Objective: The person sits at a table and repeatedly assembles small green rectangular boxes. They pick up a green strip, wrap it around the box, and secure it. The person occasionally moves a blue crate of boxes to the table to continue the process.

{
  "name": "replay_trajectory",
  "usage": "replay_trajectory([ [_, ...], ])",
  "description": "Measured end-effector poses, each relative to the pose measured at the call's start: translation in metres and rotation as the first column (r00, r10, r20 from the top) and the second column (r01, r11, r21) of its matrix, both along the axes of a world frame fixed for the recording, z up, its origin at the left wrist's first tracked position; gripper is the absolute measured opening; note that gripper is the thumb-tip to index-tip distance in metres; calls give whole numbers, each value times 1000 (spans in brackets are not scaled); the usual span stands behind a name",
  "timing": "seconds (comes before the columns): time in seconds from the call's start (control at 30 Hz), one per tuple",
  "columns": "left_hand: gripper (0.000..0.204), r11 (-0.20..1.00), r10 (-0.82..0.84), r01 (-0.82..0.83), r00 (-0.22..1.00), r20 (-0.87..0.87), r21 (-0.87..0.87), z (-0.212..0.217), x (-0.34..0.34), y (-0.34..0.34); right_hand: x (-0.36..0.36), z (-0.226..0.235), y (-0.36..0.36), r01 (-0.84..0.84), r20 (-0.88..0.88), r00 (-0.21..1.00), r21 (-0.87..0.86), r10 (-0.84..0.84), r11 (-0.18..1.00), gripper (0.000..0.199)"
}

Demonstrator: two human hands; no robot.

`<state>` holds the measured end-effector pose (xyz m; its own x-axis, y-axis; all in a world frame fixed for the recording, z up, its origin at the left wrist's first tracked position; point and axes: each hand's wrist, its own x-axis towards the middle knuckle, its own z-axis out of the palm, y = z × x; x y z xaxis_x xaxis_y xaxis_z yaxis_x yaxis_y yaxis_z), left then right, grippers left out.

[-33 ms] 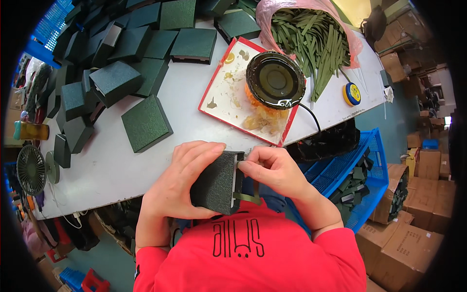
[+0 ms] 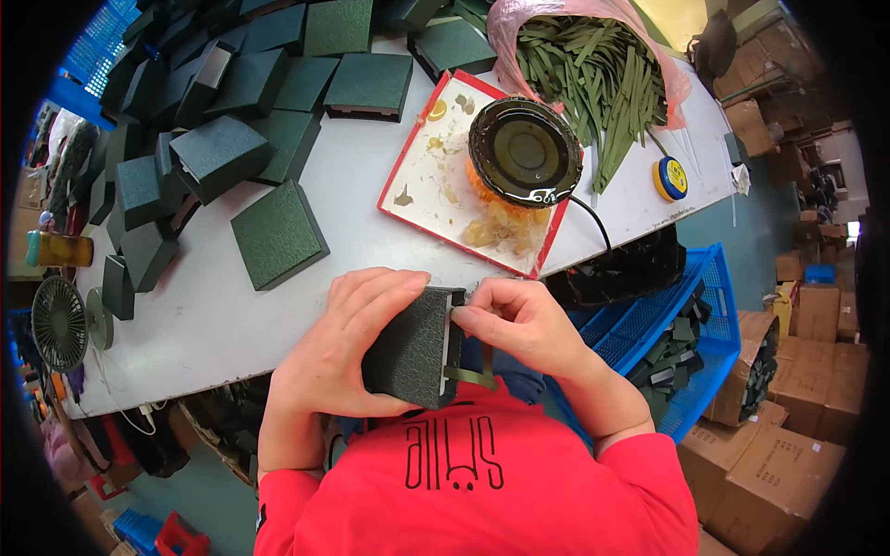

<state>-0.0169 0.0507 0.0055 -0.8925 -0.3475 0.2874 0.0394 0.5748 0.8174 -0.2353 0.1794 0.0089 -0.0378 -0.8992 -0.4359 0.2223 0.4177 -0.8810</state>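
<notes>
My left hand (image 2: pixel 338 343) wraps round a dark green textured box (image 2: pixel 408 352), fingers over its far edge and thumb along its near edge. The box is held above my lap at the table's front edge, its open side facing right. From the near part of that side a short green ribbon (image 2: pixel 475 377) sticks out to the right. My right hand (image 2: pixel 508 317) is closed in a pinch at the far end of the open side, thumb and forefinger pressed together against its edge. Whatever lies between those fingertips is hidden.
Many similar green boxes (image 2: pixel 222 157) are heaped at the table's left. A dark round pot (image 2: pixel 525 151) stands on a stained red-rimmed tray (image 2: pixel 408 176). Behind it, a pink bag (image 2: pixel 508 46) spills green ribbons (image 2: pixel 593 79). A blue crate (image 2: pixel 709 371) sits at right, a fan (image 2: pixel 61 322) at left.
</notes>
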Motion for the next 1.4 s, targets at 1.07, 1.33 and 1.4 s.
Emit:
replay_trajectory([
  [1.07, 101, 998, 12, -9, 999, 50, -57, -1, 1, -3, 3, -16, 5, 267, -25, 962, -145, -273, 953, 13],
  [1.33, 100, 987, 3, 9, 997, 75, -158, -2, -9, 0, 11, -36, 6, 405, 146, 914, -257, -379, 878, 10],
  [1.4, 101, 985, 48, -29, 993, 105, -171, 0, -5, -1, 2, -25, 3, 578, 269, 809, -202, -523, 790, 11],
])
